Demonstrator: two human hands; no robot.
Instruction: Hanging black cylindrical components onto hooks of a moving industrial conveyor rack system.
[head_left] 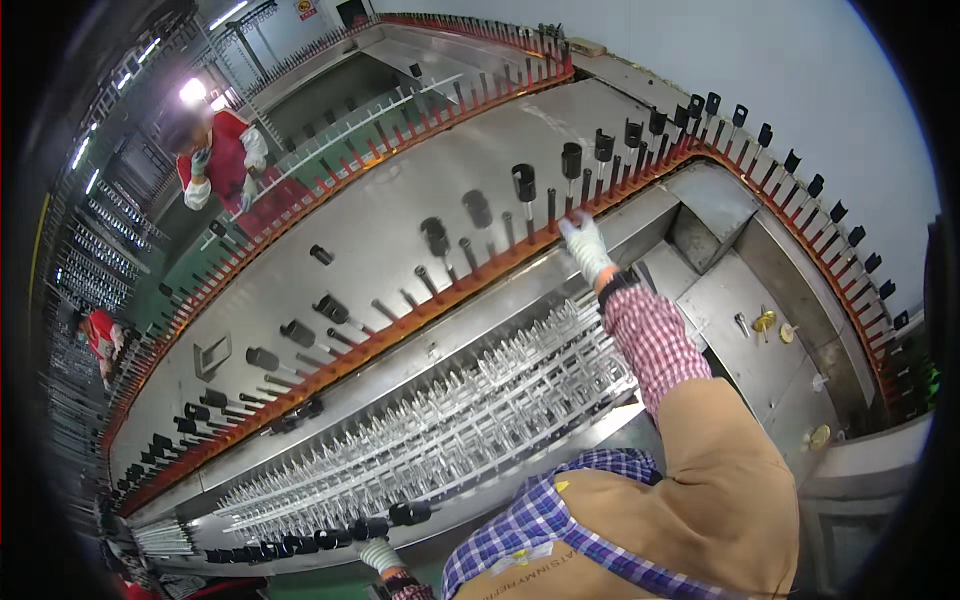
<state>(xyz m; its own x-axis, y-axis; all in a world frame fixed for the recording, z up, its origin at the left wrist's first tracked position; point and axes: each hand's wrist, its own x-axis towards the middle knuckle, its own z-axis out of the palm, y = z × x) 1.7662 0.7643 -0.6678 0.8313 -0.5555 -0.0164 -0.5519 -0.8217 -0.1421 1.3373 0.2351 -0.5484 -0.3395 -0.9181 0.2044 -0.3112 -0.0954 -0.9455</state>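
My right hand (585, 245), in a pale glove, reaches out to the orange conveyor rail (470, 283). Its fingertips are at the foot of the upright pegs, just below a black cylindrical cup-shaped part (571, 160) on its peg; whether they grip a peg is hard to make out. Low in the view is my left hand (378, 553), gloved as well, close under a row of black cylindrical parts (332, 539). Its fingers are partly hidden behind the nearest black part (370, 527), so its grip does not show.
Between my hands lies a long rack of shiny clear or metallic pieces (430, 430). The pegged rail curves around a metal table (380, 220), where a loose black part (321, 255) lies. Small gold-coloured pieces (764, 320) rest in a metal tray at right. A person in red (225, 160) stands across.
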